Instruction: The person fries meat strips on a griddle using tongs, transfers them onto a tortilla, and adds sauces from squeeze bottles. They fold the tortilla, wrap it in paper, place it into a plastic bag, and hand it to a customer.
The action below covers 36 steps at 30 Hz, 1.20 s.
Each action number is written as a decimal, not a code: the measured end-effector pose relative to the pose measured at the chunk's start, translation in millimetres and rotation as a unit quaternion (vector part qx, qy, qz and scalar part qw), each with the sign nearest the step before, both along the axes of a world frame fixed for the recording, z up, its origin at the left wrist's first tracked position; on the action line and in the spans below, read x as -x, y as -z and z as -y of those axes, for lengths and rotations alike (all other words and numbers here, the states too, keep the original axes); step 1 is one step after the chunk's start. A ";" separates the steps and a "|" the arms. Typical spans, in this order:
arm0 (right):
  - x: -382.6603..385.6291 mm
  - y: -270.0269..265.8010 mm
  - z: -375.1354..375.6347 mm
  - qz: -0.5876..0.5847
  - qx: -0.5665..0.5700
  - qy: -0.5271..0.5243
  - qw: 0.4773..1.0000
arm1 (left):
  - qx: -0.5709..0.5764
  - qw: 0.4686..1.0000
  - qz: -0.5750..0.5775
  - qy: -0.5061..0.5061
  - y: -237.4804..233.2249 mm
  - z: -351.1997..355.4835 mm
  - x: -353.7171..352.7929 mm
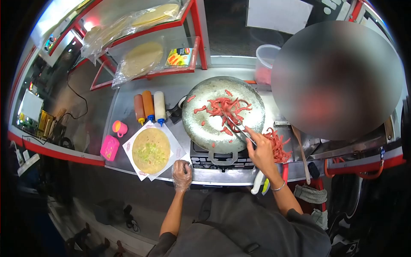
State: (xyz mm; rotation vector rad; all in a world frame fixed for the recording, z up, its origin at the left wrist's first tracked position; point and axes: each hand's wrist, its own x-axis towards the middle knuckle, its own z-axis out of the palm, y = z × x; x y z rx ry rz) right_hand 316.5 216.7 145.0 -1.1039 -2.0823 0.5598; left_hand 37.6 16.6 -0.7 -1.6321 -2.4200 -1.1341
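Observation:
My right hand [259, 150] grips metal tongs [238, 129], whose tips are among red strips of meat [225, 106] on a round, domed metal pan [201, 128]. The pan sits over a stove [222, 162]. My left hand [182, 174], in a clear plastic glove, is curled closed at the counter's front edge with nothing visible in it. Beside it, a round flatbread [150, 139] topped with shredded pale green vegetable lies on white paper [176, 150]. More red meat strips [277, 146] are heaped to the right of the pan.
Three sauce bottles [148, 106] stand behind the flatbread, with a pink cup [120, 128] and pink container [110, 147] to the left. Bagged flatbreads [142, 58] rest on red-framed shelves. A white handle [257, 183] and wooden spatula [302, 160] lie at right, below a blurred area.

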 end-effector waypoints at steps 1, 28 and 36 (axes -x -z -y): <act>-0.3 -2.9 3.7 -0.002 -0.003 -0.004 1.000 | -0.001 1.000 0.004 0.002 -0.5 -0.7 0.9; -57.9 -59.5 30.5 0.013 0.142 -0.013 0.990 | -0.014 0.999 0.026 0.017 -1.0 0.4 7.3; -53.3 -34.7 39.4 0.021 0.111 0.005 0.994 | -0.019 0.999 0.042 0.017 4.0 1.9 7.2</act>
